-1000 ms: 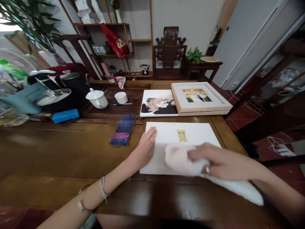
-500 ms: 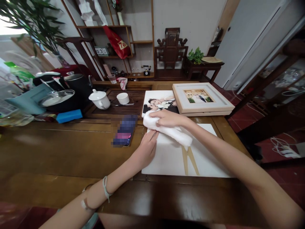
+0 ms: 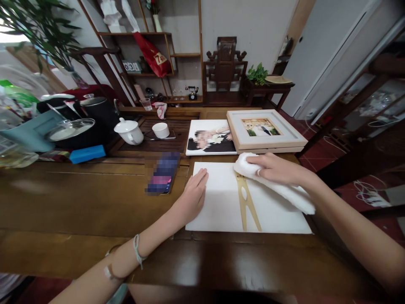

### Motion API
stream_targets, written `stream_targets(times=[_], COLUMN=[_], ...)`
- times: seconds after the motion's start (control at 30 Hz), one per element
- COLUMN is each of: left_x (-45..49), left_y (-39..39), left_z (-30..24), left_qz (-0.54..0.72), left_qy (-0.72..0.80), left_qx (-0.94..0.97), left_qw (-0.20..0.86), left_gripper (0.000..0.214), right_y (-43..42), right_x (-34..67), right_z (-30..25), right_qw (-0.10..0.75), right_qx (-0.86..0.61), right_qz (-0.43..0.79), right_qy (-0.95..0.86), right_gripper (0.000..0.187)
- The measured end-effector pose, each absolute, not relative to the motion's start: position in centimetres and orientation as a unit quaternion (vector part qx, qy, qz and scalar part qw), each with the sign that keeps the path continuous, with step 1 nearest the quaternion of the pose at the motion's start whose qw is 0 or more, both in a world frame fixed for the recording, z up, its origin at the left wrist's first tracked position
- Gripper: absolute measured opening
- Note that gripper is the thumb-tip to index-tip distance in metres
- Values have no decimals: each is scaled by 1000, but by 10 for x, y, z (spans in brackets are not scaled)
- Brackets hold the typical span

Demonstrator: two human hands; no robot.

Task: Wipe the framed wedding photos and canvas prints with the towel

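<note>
A white panel [image 3: 221,207] with a gold clip-shaped stand on it lies flat on the wooden table [image 3: 79,198] in front of me. My left hand [image 3: 193,196] rests flat on the panel's left edge, fingers stretched out. My right hand [image 3: 274,169] grips a white cloth [image 3: 284,192] and presses it on the panel's far right part, near the top of the gold stand. The cloth trails along under my right wrist.
Beyond the panel lie a photo print [image 3: 210,139] and a white-framed picture [image 3: 264,131]. A phone [image 3: 162,173] lies left of the panel. A tea tray with a white teapot [image 3: 129,131] and cup [image 3: 160,129], pots and a blue box [image 3: 87,153] stand at the left.
My right hand has swept the cloth across the panel, from the near edge to the far left corner, then to the far right. My left hand has stayed on the left edge.
</note>
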State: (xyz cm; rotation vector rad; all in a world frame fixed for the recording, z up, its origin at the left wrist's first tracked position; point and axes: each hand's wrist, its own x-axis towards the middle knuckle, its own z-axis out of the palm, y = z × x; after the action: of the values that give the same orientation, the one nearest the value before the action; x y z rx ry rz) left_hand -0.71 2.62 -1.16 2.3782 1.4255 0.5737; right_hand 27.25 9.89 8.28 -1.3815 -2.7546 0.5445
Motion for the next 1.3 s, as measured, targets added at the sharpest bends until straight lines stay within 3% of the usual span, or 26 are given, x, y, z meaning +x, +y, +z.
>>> stream_targets(times=[0.13, 0.33, 0.73, 1.03, 1.23, 1.3], left_x=[-7, -7, -6, -5, -5, -6], left_y=[27, 28, 26, 27, 28, 28], left_z=[-14, -15, -10, -11, -13, -15], left_qz=[211, 215, 200, 202, 215, 218], left_qy=[498, 493, 502, 501, 492, 493], left_qx=[828, 829, 826, 827, 830, 829], left_qw=[151, 152, 161, 155, 149, 149], left_gripper=[48, 47, 48, 47, 47, 47], right_y=[95, 89, 86, 63, -14, -38], right_x=[260, 216, 296, 316, 319, 325], right_z=[82, 74, 59, 36, 64, 74], right_qw=[25, 51, 73, 91, 36, 48], right_qx=[-381, -293, -414, -402, -314, -375], right_qz=[165, 161, 137, 45, 99, 69], right_qy=[-909, -941, -897, -910, -944, -923], right_gripper=[24, 23, 21, 35, 48, 49])
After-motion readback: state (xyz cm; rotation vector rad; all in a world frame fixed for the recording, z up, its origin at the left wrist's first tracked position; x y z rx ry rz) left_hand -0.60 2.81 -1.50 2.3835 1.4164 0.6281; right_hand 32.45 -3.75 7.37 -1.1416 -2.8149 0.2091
